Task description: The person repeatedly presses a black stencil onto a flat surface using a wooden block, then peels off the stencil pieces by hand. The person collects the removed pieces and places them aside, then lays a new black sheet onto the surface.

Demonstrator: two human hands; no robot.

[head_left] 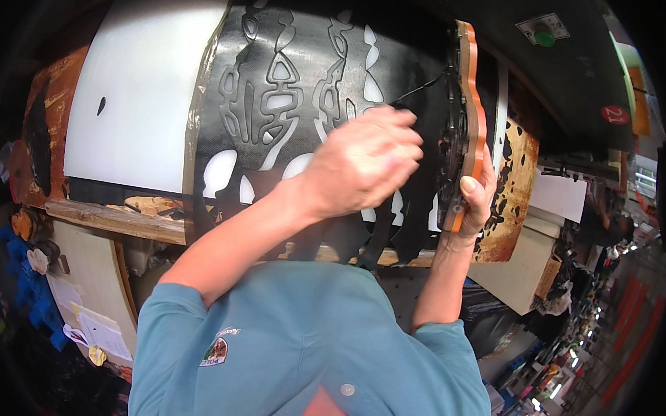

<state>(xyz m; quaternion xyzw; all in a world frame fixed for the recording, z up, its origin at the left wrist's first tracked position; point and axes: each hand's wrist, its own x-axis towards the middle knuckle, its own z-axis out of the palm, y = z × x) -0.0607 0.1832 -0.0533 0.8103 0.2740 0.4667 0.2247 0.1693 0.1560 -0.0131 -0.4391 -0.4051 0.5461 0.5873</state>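
My right hand (479,196) grips the lower end of a cutting die (472,120). This die stands on edge, with a wavy orange-brown board and dark, uneven parts on its left face. My left hand (368,160), smeared by motion, is closed beside that face, above a black sheet (268,77). A thin dark strand (421,90) runs from near my left fingers to the die. Whatever those fingers hold is hidden. Many curved shapes have been cut out of the black sheet, and a white surface shows through the holes.
A white board (146,90) lies left of the sheet, with a wooden edge strip (118,220) below it. At upper right, a dark machine panel carries a green button (544,38). A brown, worn board (516,189) with black scraps stands beyond my right hand.
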